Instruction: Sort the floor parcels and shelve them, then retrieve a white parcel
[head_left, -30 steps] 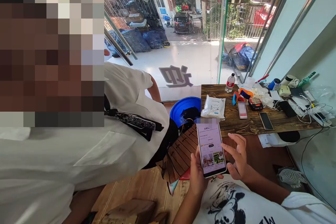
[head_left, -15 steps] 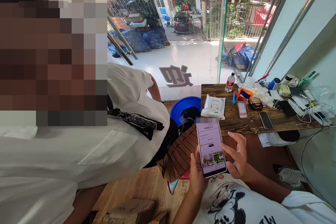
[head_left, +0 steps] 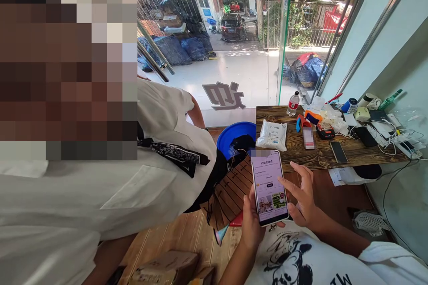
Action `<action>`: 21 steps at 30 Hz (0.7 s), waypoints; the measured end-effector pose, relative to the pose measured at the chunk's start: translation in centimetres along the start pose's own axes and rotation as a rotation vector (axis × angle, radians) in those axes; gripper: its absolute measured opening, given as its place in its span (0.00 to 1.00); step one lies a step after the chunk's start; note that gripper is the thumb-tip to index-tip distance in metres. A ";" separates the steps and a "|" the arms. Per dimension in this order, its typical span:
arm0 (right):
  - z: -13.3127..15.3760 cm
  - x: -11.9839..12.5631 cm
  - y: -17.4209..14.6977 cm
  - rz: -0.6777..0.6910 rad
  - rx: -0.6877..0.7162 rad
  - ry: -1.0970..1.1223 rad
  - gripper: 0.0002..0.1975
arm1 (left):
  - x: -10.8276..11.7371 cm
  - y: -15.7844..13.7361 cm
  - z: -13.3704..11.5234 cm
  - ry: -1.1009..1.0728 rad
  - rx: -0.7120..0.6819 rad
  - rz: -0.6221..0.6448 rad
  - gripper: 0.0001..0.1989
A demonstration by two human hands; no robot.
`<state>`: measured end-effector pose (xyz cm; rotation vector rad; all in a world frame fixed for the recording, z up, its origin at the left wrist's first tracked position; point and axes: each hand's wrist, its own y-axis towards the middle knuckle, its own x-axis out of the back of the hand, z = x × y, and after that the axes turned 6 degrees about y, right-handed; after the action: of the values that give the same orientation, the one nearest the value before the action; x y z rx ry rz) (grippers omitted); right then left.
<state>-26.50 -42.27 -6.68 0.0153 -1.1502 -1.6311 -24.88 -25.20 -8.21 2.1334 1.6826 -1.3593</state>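
Phone [head_left: 269, 187] stands upright in the left hand [head_left: 250, 225], grip clamped on its lower edge, long axis running away from the body toward the desk [head_left: 321, 156]. Just right, the right hand [head_left: 302, 198] hovers with fingers spread loose, forefinger at the screen's right side

A person in white [head_left: 100, 187] blocks the left; wooden table [head_left: 301, 153] ahead.

Smartphones, two: one lit phone [head_left: 269, 188] in hand, one dark phone [head_left: 338, 152] flat on the wooden table [head_left: 321, 156]. Hands, two: left hand [head_left: 250, 222], right hand [head_left: 301, 196]. Water bottle [head_left: 293, 103], one. White parcel [head_left: 273, 135], one. Blue basin [head_left: 234, 136], one. Cardboard box [head_left: 167, 267], one.
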 end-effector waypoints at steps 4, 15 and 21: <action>0.4 0.2 0.7 -0.045 -0.003 0.012 0.28 | 0.3 0.0 0.0 0.033 0.012 0.035 0.34; -0.2 0.2 0.1 -0.076 -0.060 0.029 0.28 | 0.1 0.1 -0.1 -0.046 0.027 0.090 0.35; -0.4 0.0 0.3 -0.024 -0.035 0.085 0.28 | 0.0 0.1 -0.2 -0.064 0.024 0.095 0.32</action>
<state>-26.04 -42.56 -6.64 0.0750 -1.0603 -1.6562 -24.65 -25.11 -8.18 2.1281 1.5294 -1.4124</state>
